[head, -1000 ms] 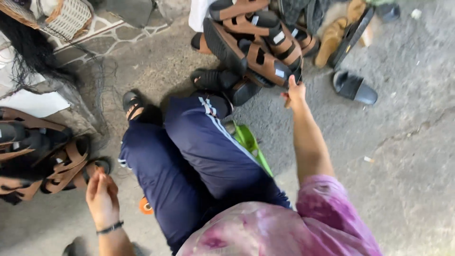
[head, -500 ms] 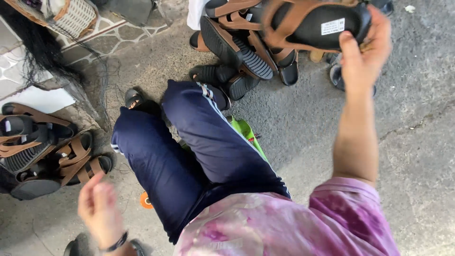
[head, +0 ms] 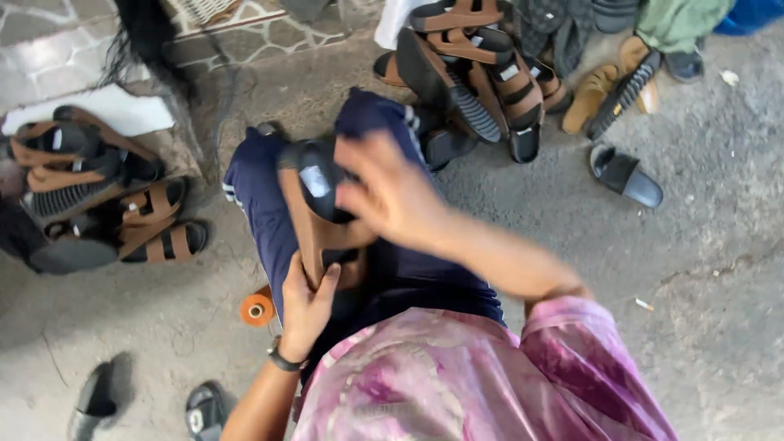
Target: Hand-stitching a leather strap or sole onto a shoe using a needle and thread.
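Note:
A brown-and-black sandal (head: 314,214) lies across my lap on my dark blue trousers (head: 253,196). My left hand (head: 304,300) grips its near end from below. My right hand (head: 392,194) is on its upper part, blurred by motion, fingers curled over the black strap. I am sitting on a concrete floor with my legs stretched forward.
A pile of brown-and-black sandals (head: 482,73) lies ahead, more sandals (head: 98,196) to the left. An orange thread spool (head: 257,309) sits by my left thigh. A black slide (head: 625,175) and tan sandals (head: 592,98) lie to the right; black shoes (head: 98,396) at lower left.
My right hand picked a sandal from the pile ahead, lifted it, and brought it down onto my lap. My left hand rose from the floor side and took hold of it.

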